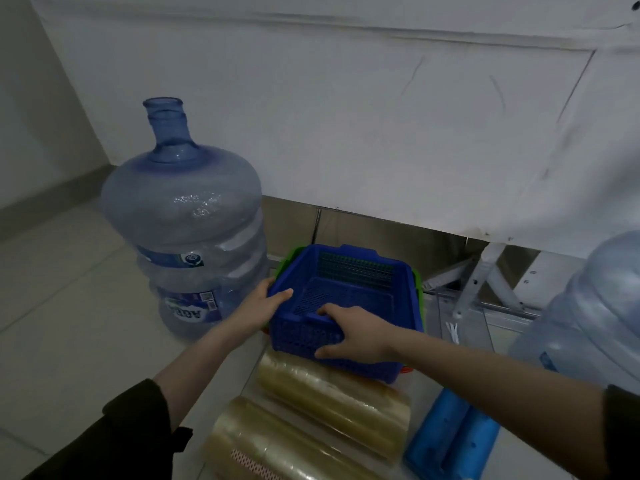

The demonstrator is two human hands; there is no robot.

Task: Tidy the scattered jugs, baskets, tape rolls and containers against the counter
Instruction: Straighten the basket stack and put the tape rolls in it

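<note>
Tiled floor (62, 306): left hand (261, 306), right hand (349, 336) grip blue basket (349, 289).

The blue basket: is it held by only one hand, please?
No, both grip the blue basket: the left hand its left rim, the right hand its near wall.

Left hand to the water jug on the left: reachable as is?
Probably yes. The left hand grips the blue basket at its left rim, so it must let go first; the water jug stands just beside it, nothing between.
</note>
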